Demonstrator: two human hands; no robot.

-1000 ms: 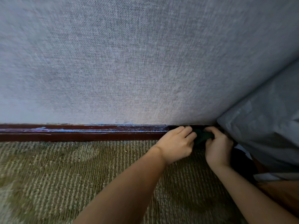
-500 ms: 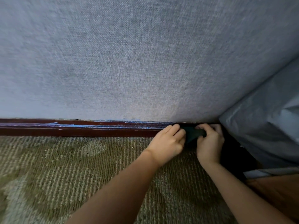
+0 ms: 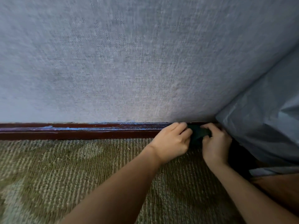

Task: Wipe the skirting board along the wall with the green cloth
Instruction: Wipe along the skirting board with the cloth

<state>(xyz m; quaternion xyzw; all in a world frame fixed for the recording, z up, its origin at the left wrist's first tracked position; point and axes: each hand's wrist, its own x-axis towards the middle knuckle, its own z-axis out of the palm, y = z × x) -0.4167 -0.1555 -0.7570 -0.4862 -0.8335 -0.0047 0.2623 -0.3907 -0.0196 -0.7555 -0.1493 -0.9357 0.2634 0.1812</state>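
While both hands work at the right end of the skirting board (image 3: pixel 80 131), the green cloth (image 3: pixel 198 133) sits bunched between them, pressed against the dark red-brown wood just where the board runs in behind a pale grey-blue sheet (image 3: pixel 267 118). The left hand (image 3: pixel 171 141) has its fingers curled tightly, the tips closed on the cloth's left edge and the knuckles lying against the face of the board. The right hand (image 3: pixel 216 143) curls over the cloth's right side, fingertips hooked on top of it and thumb tucked underneath, so only a small dark green patch shows between the two fists. Both forearms reach in from the lower edge of the view across the carpet (image 3: pixel 64 175), which is ribbed, olive and beige.

Compared with half a second ago, little has altered: both hands keep the same closed hold on the cloth and stay at the same stretch of board. They sit very slightly nearer the sheet, and the gap between them looks a touch narrower. The whole scene lies a little lower in the view than it did then, much as it lay a second ago, which points to the head camera shifting.

Thin blue streaks (image 3: pixel 48 127) run along the top edge of the board to the left of the hands, with the woven grey wall (image 3: pixel 129 62) directly above. Under the sheet's lower fold, right of the right wrist, lies deep shadow whose contents cannot be made out.
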